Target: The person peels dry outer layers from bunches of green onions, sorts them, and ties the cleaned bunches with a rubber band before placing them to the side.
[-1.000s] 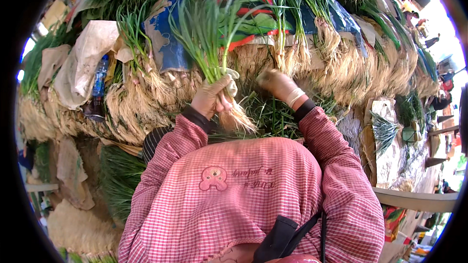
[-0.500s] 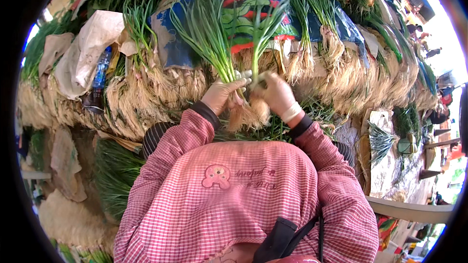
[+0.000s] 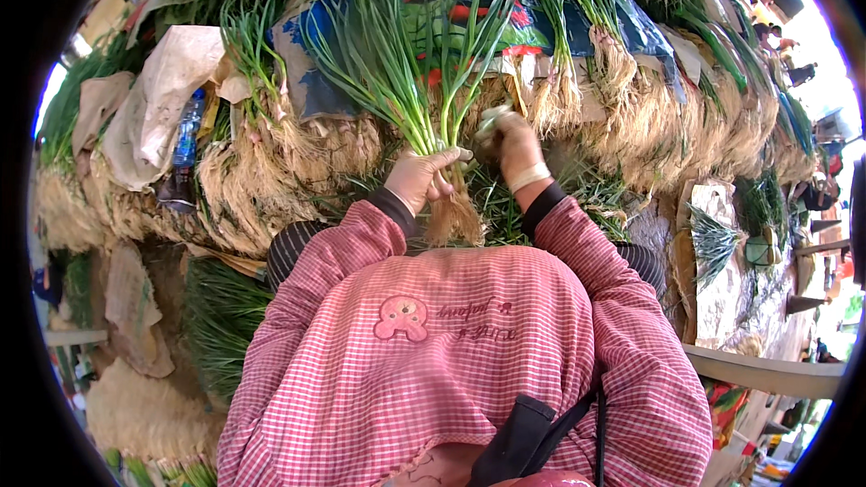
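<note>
My left hand (image 3: 417,178), in a thin pale glove, is closed round the stems of a bunch of green onions (image 3: 408,95). Their long green leaves fan upward, and their tan roots (image 3: 453,219) hang below the fist. To the right, apart from the bunch, is my right hand (image 3: 516,151), also gloved. Its fingers are curled and a little blurred, with pale wrapping at the tips. Whatever they may pinch is too unclear to name.
Rows of green onions with dry roots (image 3: 658,158) line the heap ahead, partly under a blue and red printed sheet (image 3: 532,32). A plastic bottle (image 3: 188,131) and crumpled pale sacking (image 3: 171,95) lie at left. Loose green leaves (image 3: 505,207) sit below my hands.
My right hand has come away from the bunch, moving to the right. The small sprig it had now stands with the rest in my left hand, and the leaves have drawn together.
</note>
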